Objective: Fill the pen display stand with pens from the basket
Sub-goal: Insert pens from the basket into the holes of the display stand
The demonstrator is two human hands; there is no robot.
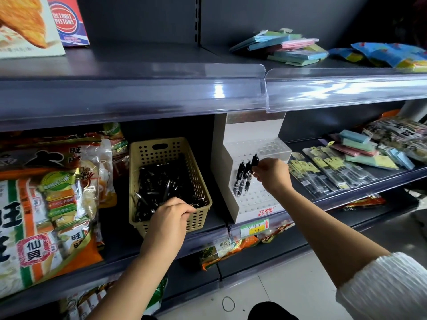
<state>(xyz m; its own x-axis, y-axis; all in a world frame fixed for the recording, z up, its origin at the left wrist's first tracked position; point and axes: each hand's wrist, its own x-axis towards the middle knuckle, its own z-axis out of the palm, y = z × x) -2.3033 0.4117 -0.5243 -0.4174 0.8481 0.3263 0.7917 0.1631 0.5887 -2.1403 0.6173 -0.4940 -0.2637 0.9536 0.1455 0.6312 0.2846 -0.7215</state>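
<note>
Pinched near its upper end by the right hand, thumb and fingertips closed round it: one black pen, long axis nearly upright, lower end hidden behind the hand. Hangs over the holed middle step of the pen display stand, just right of two pens already seated side by side there. Probably calls for only a short drop along the pen's own axis into the next free hole; a tilt could catch the neighbours. Leaves most holes of the stand unfilled, so likely early in the job.

Left of the stand, on the same shelf, near but not touching: a perforated yellow basket, holding a heap of loose black pens lying every which way. Curls over the basket's front rim, nearer to that heap than the right: the left hand, fingers bent inward. Cannot tell whether it grips pens or only the rim.

Further left of the stand, snack bags; to its right, flat stationery packets.
</note>
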